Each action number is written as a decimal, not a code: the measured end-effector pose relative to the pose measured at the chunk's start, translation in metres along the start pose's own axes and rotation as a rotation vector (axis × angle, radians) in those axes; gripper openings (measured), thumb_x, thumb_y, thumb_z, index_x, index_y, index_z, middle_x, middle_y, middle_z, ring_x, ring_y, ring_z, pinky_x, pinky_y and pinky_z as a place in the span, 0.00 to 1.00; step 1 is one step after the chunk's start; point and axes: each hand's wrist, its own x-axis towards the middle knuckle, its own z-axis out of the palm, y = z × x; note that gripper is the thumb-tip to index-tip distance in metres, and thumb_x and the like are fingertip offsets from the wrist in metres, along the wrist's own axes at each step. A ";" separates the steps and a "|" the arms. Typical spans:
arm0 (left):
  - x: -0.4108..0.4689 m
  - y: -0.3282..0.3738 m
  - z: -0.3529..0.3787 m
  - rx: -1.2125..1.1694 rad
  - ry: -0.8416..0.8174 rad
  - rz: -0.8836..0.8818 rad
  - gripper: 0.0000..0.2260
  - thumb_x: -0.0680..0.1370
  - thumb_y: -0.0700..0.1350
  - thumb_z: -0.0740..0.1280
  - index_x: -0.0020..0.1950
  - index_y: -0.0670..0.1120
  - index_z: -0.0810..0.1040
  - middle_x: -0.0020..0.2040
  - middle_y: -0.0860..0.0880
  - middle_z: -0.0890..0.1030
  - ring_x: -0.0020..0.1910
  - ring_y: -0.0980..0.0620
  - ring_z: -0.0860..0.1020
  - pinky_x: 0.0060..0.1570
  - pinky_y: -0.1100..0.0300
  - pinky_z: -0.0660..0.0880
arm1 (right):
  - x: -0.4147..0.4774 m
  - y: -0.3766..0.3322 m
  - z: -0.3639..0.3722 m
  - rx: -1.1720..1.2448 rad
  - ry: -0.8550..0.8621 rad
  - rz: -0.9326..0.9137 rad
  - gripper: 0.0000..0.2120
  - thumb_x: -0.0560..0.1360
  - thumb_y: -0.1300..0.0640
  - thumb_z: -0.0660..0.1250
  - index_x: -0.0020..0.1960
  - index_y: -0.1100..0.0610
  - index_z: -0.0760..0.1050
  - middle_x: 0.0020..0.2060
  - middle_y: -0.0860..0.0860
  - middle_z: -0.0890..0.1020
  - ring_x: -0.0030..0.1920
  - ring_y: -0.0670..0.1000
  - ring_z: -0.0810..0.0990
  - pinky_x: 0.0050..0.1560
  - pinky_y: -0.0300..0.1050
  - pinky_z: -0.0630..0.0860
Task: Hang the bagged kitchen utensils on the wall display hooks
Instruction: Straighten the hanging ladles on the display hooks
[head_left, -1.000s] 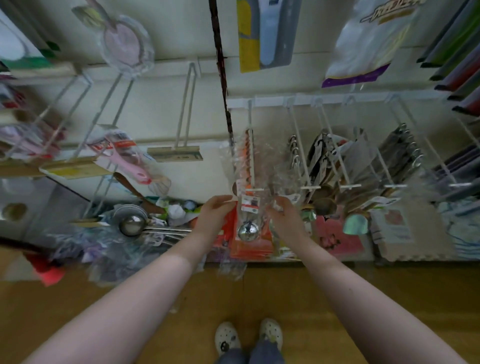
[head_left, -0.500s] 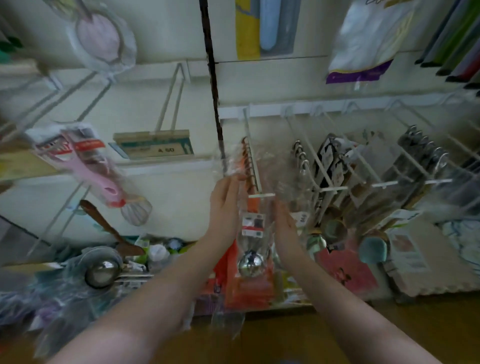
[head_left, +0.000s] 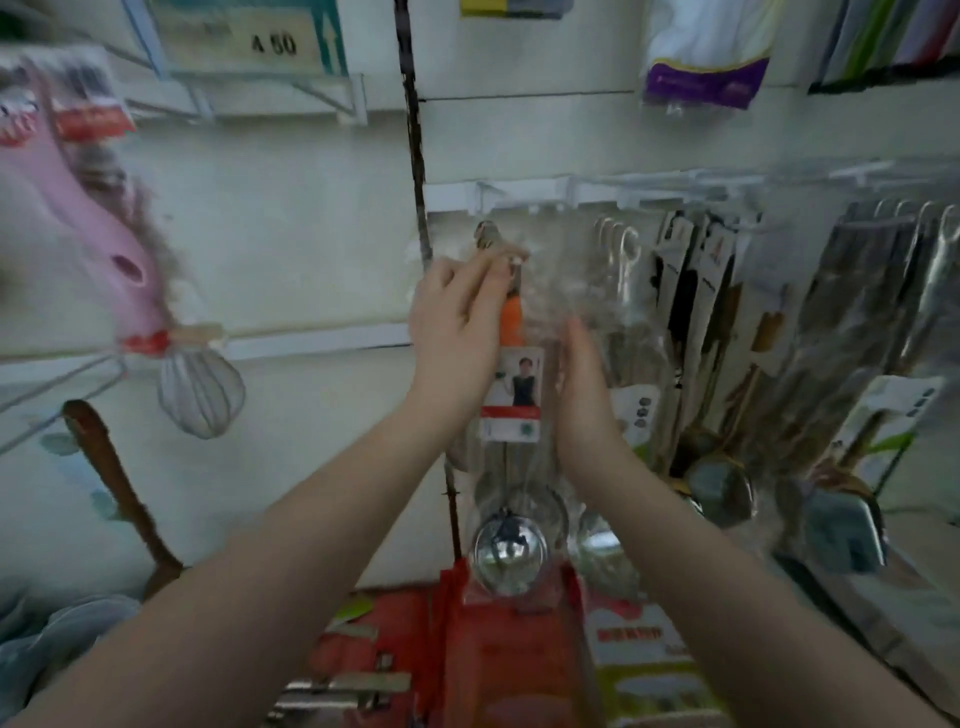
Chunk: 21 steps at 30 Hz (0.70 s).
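A bagged ladle (head_left: 511, 551) with an orange handle and a shiny steel bowl hangs in clear plastic in front of the wall, a paper label at its middle. My left hand (head_left: 457, 325) pinches the top of the bag up by the display hook (head_left: 493, 239), whose tip is blurred. My right hand (head_left: 584, 384) lies flat, fingers straight, against the bag's right side. More bagged ladles hang right behind this one.
To the right, hooks carry bagged spoons (head_left: 621, 291) and dark spatulas (head_left: 691, 322). At the left hang a pink-handled whisk (head_left: 156, 332) and a wooden spoon (head_left: 111, 467). Red packages (head_left: 498, 649) stand below. A price tag (head_left: 249, 41) sits on an upper hook.
Both hands have risen with the bagged ladle toward the hook. My left hand went from the bag's side to pinching its top. The view has tilted up toward the wall.
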 end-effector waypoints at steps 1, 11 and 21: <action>0.002 -0.002 0.000 0.001 0.004 0.013 0.19 0.72 0.64 0.53 0.53 0.62 0.79 0.41 0.56 0.67 0.49 0.52 0.73 0.60 0.49 0.70 | 0.003 0.002 -0.001 -0.003 -0.004 -0.028 0.21 0.82 0.46 0.47 0.44 0.49 0.76 0.33 0.41 0.84 0.36 0.39 0.82 0.36 0.33 0.77; 0.014 -0.010 -0.015 0.225 -0.142 0.068 0.15 0.79 0.60 0.57 0.63 0.62 0.75 0.53 0.57 0.67 0.63 0.51 0.69 0.67 0.46 0.64 | 0.014 0.004 -0.001 -0.033 -0.027 -0.077 0.23 0.81 0.43 0.49 0.43 0.53 0.79 0.33 0.49 0.84 0.36 0.47 0.84 0.42 0.43 0.77; 0.008 -0.016 -0.012 0.284 -0.129 0.103 0.15 0.81 0.54 0.57 0.67 0.61 0.72 0.68 0.56 0.64 0.70 0.56 0.62 0.70 0.49 0.57 | 0.019 0.010 0.003 -0.172 -0.004 -0.148 0.24 0.81 0.42 0.48 0.48 0.48 0.81 0.46 0.52 0.85 0.50 0.53 0.83 0.59 0.55 0.75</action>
